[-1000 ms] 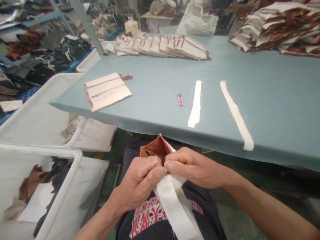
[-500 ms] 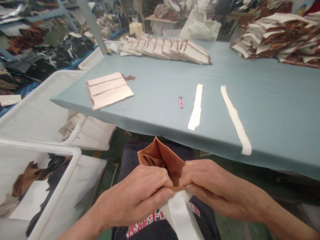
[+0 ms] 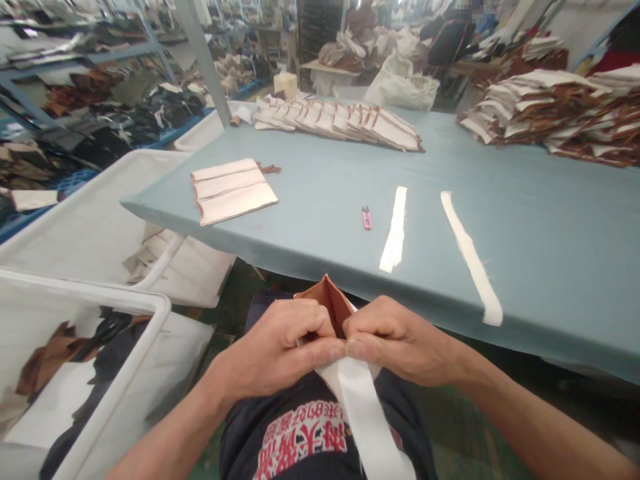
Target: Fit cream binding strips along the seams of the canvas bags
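Observation:
A fabric pouch [image 3: 320, 291] with brown lining and pale outside is held over my lap, its mouth towards me. My left hand [image 3: 290, 343] is closed on the near rim, thumb pressed on top. Right beside it, my right hand [image 3: 400, 343] pinches the same rim, and the two thumb tips meet. A wide white strip [image 3: 367, 413] hangs from under the thumbs down across my dark printed shirt. How the strip is joined to the rim is hidden by the fingers.
On the blue-green table [image 3: 320, 180] lie pink thread snips [image 3: 367, 218], two white strips [image 3: 395, 230], [image 3: 470, 257] and a flat pale stack [image 3: 234, 191]. Fanned pale pieces [image 3: 340, 123] and a tall brown-white pile [image 3: 555, 110] lie farther back. White bins [image 3: 165, 307] stand left.
Both hands have moved up slightly with the pouch, and their thumbs have come together over the rim. The pouch mouth shows less inside. The whole view has tilted up a little.

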A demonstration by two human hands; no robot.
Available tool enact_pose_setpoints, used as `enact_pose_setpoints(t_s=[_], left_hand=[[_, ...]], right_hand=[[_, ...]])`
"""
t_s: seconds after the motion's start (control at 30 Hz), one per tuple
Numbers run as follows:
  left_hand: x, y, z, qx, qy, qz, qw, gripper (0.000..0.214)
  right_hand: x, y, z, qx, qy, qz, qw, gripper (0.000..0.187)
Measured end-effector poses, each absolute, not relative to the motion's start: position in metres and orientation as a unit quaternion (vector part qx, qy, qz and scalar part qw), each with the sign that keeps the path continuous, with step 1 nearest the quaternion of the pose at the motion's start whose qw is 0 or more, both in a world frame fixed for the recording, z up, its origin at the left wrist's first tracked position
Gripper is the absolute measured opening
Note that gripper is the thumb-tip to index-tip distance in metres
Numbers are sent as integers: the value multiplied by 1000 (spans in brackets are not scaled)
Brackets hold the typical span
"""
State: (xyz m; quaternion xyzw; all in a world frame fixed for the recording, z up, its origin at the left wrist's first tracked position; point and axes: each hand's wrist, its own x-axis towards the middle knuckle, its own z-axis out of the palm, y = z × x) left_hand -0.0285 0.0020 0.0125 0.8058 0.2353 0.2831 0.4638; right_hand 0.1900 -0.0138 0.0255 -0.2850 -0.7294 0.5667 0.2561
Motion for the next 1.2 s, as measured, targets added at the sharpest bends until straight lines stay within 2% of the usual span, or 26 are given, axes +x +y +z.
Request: enact_pose_setpoints(t_s=[0.13, 0.23, 0.37, 0.47, 0.67, 0.8, 1.0, 1.2], left_hand=[[-34, 19, -3, 753, 280, 317, 505, 57], [-43, 26, -4, 749, 280, 296, 522, 49], [-54, 28, 14, 777, 253, 233, 528, 26], [-57, 33, 24, 811, 246, 184, 498, 11], [-50, 38, 27, 824, 255, 152, 484, 14], [-45, 32, 44, 837, 261, 174, 448, 18], [-40, 24, 63, 836, 263, 208, 433, 15], [-39, 28, 55, 809, 245, 176, 505, 6]], right_hand=[[194, -6, 40, -309, -754, 511, 273, 53], [203, -3, 52, -347, -772, 473, 244, 51], [218, 0, 58, -416, -779, 435, 175, 38], [227, 6, 57, -449, -790, 383, 169, 30], [223, 10, 64, -437, -832, 310, 149, 20], [199, 3, 73, -368, -881, 237, 178, 6], [186, 1, 61, -318, -872, 270, 256, 16], [192, 0, 44, -330, -835, 350, 267, 20]])
